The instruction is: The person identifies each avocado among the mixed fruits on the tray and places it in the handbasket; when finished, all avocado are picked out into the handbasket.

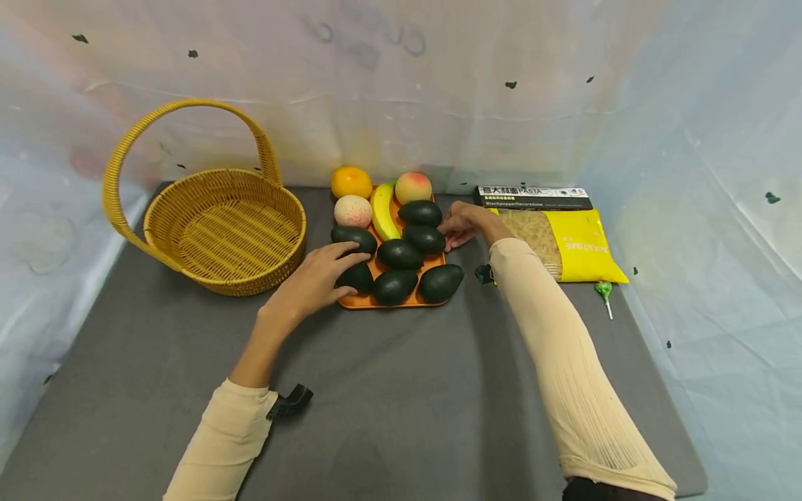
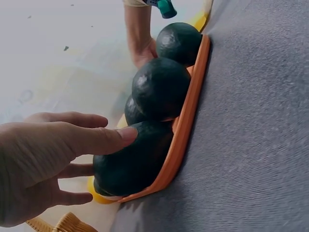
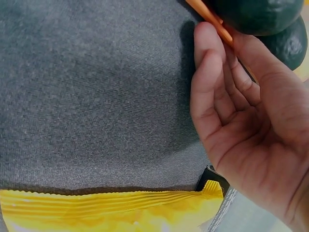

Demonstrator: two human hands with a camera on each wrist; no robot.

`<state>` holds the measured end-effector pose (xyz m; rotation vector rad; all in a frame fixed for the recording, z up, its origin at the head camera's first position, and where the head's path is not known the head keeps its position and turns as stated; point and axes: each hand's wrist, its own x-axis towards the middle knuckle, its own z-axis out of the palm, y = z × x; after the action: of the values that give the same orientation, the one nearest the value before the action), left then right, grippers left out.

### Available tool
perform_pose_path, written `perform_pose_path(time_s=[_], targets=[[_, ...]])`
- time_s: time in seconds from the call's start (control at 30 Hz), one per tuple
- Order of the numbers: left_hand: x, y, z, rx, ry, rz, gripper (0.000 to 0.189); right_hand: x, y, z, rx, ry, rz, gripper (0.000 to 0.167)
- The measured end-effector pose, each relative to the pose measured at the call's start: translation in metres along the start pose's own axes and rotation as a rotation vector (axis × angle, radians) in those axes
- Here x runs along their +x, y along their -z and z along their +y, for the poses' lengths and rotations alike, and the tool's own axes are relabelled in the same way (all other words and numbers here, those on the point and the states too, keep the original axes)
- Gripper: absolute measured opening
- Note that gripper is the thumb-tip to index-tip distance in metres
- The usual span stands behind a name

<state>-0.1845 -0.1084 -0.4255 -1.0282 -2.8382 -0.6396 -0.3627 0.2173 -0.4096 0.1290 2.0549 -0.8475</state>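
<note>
An orange tray (image 1: 358, 303) lies on the grey table, holding several dark green avocados (image 1: 398, 255), a banana (image 1: 383, 211), two peaches (image 1: 413, 188) and an orange fruit (image 1: 351, 182). My left hand (image 1: 315, 275) is at the tray's left side. In the left wrist view its thumb (image 2: 126, 134) lies over the nearest avocado (image 2: 145, 162), with the fingers spread and fairly straight. At the tray's right edge, my right hand (image 1: 465, 224) pinches the rim (image 3: 211, 18); its thumb is on the inner side beside an avocado, the fingers curled outside.
A yellow wicker basket (image 1: 289, 261) with a tall handle stands left of the tray. To the right lie a yellow pasta bag (image 1: 579, 245), a black pasta box (image 1: 532, 198) and a green lollipop (image 1: 604, 289). Pale plastic sheeting (image 1: 401, 125) hangs behind the table.
</note>
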Motion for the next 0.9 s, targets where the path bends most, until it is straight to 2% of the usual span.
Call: perform_pose_path(time_s=[0.4, 0.57, 0.7, 0.8, 0.9], targets=[[-0.0049, -0.0035, 0.0026, 0.026, 0.035, 0.001, 0.06, 0.0013, -0.0027, -0.0001, -0.014, 0.003, 0.02, 0.017], [-0.0027, -0.0026, 0.0045, 0.042, 0.015, 0.031, 0.064, -0.003, -0.002, 0.0012, -0.03, 0.031, 0.036, 0.018], [-0.0006, -0.0026, 0.0054, 0.069, 0.003, 0.022, 0.067, -0.0054, -0.0028, -0.0008, -0.035, 0.032, 0.038, 0.019], [-0.0005, -0.0048, 0.0067, 0.094, 0.013, 0.005, 0.063, -0.0062, -0.0031, -0.002, -0.036, 0.021, 0.033, 0.018], [-0.0014, -0.0076, 0.0072, 0.121, 0.025, 0.016, 0.057, -0.0066, -0.0034, -0.0028, -0.046, 0.013, 0.025, 0.017]])
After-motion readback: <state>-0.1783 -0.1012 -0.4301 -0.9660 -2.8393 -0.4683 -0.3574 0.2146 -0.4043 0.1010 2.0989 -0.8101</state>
